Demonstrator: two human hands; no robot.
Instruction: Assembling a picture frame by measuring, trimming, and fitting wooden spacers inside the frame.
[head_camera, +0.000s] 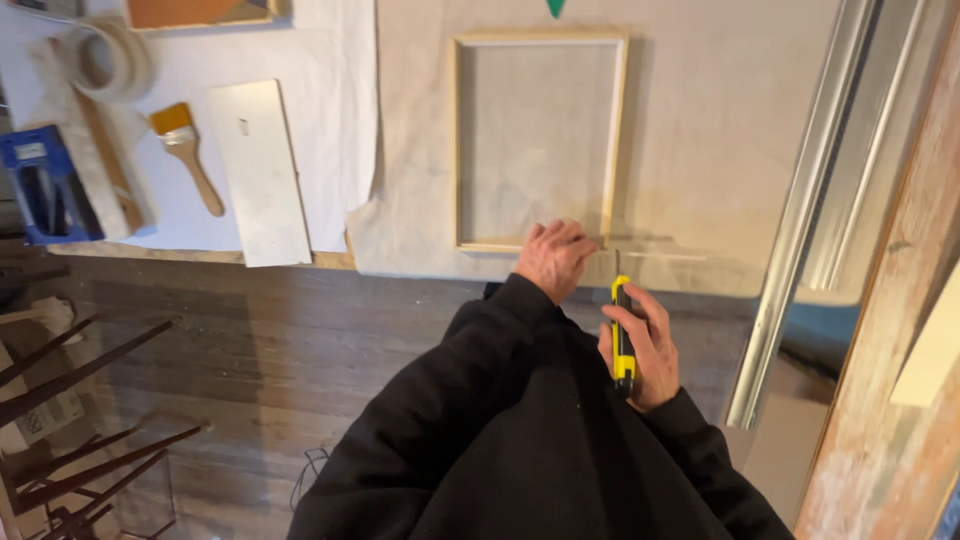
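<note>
Covering workbench (200, 255): pale canvas sheet (700, 120)

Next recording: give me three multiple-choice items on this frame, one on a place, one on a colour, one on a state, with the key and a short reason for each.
1. Where does the left hand rest?
A. on the near corner of the wooden frame
B. on the paintbrush
C. on the tape roll

2. What colours is the utility knife in the right hand?
A. red and white
B. yellow and black
C. all blue

3. How is the paintbrush?
A. held in a hand
B. standing upright in a jar
C. lying flat, untouched

Key: 1 A, the fingers press the frame's lower right corner; 2 B, yellow body with black parts; 3 C, it lies alone on the white sheet.
</note>
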